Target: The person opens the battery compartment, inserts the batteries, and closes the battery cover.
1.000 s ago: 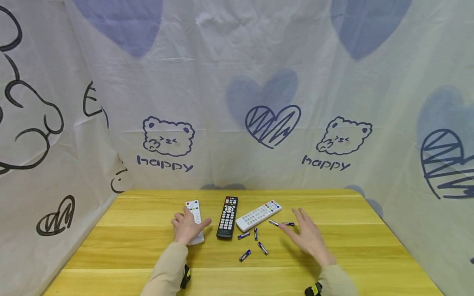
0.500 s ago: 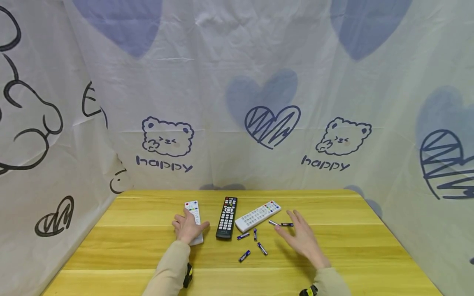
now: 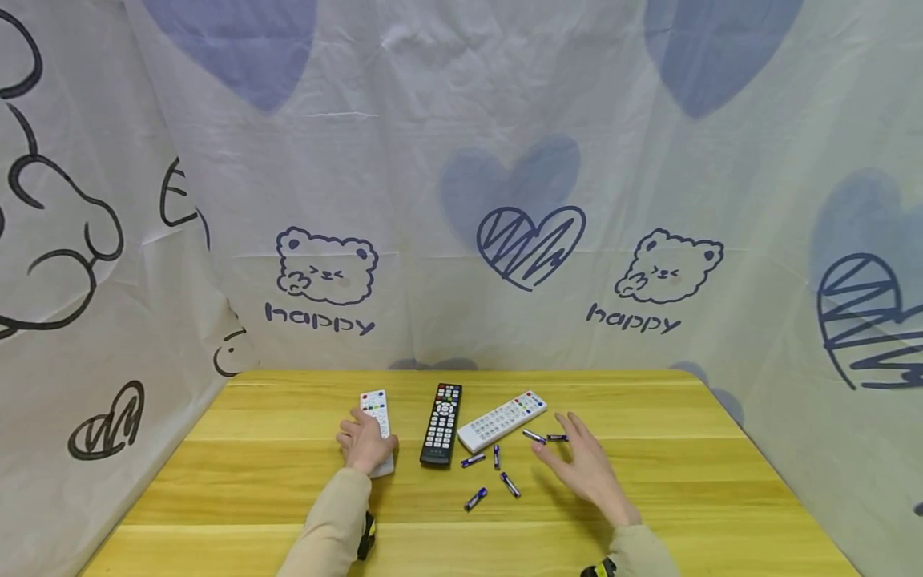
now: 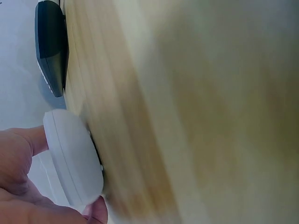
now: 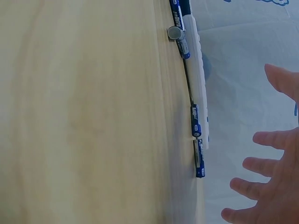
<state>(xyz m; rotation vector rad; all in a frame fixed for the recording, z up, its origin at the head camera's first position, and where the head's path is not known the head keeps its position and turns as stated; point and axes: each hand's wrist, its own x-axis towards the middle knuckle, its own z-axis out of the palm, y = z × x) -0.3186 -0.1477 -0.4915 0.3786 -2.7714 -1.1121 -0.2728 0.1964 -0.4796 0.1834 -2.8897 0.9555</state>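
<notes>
Probably light, the white remote [image 4: 74, 156] left of the black remote [image 3: 441, 425] suits side gripping. The left hand [image 3: 365, 446] holds it; the right hand [image 3: 590, 467] spreads fingers [image 5: 261, 167] wide.

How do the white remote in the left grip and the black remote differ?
Colour: the white remote has a pale body, while the black remote is dark with mostly white buttons.
Handling: the left grip holds the white remote; the black remote lies on the table, touched by neither hand.
Visibility: in the head view, the white remote is partly covered, the black remote fully visible.
Shared: both show red buttons at their far ends.
</notes>
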